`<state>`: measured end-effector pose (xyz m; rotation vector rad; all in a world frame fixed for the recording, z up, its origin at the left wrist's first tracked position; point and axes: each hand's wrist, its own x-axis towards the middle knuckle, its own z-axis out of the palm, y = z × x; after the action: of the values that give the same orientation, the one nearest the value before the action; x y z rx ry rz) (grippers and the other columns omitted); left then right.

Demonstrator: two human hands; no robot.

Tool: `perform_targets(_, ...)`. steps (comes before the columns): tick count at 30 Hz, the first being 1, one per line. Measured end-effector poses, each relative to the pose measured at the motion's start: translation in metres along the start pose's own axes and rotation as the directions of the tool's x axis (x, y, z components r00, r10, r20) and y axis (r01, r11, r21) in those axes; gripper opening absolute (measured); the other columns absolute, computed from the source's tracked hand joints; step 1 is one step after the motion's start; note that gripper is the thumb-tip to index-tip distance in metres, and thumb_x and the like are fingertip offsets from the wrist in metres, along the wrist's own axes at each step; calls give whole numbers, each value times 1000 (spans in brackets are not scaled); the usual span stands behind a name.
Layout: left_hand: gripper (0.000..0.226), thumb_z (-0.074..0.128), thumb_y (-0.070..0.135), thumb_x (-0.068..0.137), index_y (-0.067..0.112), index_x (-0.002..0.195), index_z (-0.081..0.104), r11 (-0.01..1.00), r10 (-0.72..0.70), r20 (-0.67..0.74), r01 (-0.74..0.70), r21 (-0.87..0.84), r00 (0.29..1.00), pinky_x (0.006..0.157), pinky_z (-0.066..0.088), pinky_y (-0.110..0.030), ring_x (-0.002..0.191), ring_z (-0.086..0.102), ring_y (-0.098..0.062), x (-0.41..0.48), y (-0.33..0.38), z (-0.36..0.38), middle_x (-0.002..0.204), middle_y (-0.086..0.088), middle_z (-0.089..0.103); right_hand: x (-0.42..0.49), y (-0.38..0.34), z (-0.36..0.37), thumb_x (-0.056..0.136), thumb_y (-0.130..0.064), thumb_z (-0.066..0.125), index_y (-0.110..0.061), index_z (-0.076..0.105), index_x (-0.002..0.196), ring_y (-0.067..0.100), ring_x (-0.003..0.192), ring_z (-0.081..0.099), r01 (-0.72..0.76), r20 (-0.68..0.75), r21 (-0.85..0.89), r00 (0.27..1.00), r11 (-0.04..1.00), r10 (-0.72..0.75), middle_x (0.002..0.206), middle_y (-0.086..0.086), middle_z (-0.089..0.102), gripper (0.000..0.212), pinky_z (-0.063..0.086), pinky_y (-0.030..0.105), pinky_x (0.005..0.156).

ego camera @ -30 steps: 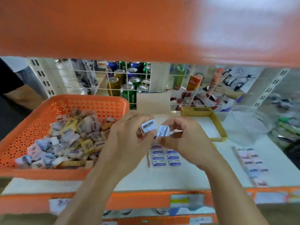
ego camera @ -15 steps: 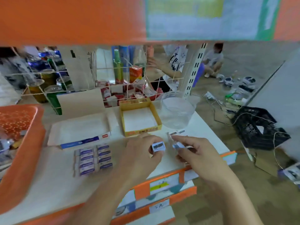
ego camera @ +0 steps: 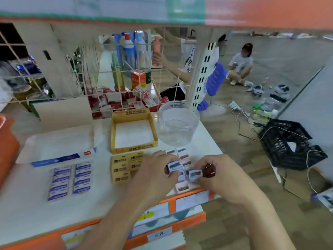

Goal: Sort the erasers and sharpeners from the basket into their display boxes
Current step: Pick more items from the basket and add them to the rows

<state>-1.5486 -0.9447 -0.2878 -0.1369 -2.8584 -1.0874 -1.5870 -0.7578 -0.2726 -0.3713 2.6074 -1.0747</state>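
- Left hand [ego camera: 155, 175]: fingers curled, thumb and forefinger pinching one small box [ego camera: 174, 166], label up (a boxed sharpener, by the look of it).
- Right hand [ego camera: 225, 177]: fingers curled round a second small box [ego camera: 195, 175]; a dark red item [ego camera: 209, 171] sits against its fingers, too blurred to identify.
- Change: a second ago both hands held these boxes up beside the basket, above the blue-labelled erasers. They have since travelled to the right-hand end of the shelf [ego camera: 100, 201] and come down over the column of laid-out boxes [ego camera: 182, 188], the right-hand box lowest, just above the column.
- Meaning for the task: two more pieces are out of the basket [ego camera: 8, 148] and appear about to join their own kind. Placement not yet made.
- Sorted stock on the shelf: blue-labelled erasers [ego camera: 70, 180] in two columns; yellow erasers [ego camera: 121, 173] just beside the left hand.
- Display boxes: yellow display box [ego camera: 134, 147] and white display box [ego camera: 57, 141], both behind the stock, nothing seen inside either (filling not begun).
- Other shelf items: clear jar [ego camera: 177, 127], right of the yellow display box.
- Behind: wire grid [ego camera: 126, 87] with bottles and red cartons beyond it.
- Room: bare floor to the right with a black crate [ego camera: 288, 141], trailing cables [ego camera: 241, 116] and a person crouching [ego camera: 240, 65] well apart.
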Motion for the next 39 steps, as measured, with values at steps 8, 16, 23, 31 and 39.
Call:
perform_targets(8,23,65,27,85,45,89,51,995,-95,-9,94,-36,995,76,39,-13,87,50,3,-2,5,6,93,19,54,6,6,-7,69,-9,72,-35,69,77,5,69,60,-16,157,-75,987,997,27,84,-9,64,27,56,31,65)
perform_targets(16,29,77,35,74,46,78,51,998,-51,114,56,-42,992,68,38,-8,85,50,4,-10,6,2,86,19,53,10,3,-11,68,-9,74,-31,61,81,5,64,55,-23,187,-65,982,998,34,83,-10,57,29,51,30,59)
perform_targets(23,29,76,33,75,43,75,49,996,-81,78,84,-38,994,69,40,-9,86,48,2,-9,6,7,85,17,53,11,3,-9,72,-11,72,-34,56,83,2,60,52,-23,202,-60,979,998,35,84,-12,53,30,45,21,53)
perform_targets(31,26,77,32,75,41,79,53,988,-119,32,122,-90,992,69,46,-14,81,50,5,-9,5,10,85,18,53,12,2,-8,72,-7,67,-34,56,90,3,62,51,-13,182,-17,983,1000,16,87,-9,54,35,40,17,54)
perform_targets(39,23,74,19,80,32,96,62,991,-108,-70,102,-87,992,69,39,-3,78,55,5,11,8,7,92,17,54,22,8,-8,80,-12,68,-39,61,94,1,68,55,107,-3,44,994,993,-107,91,-15,59,31,39,11,58)
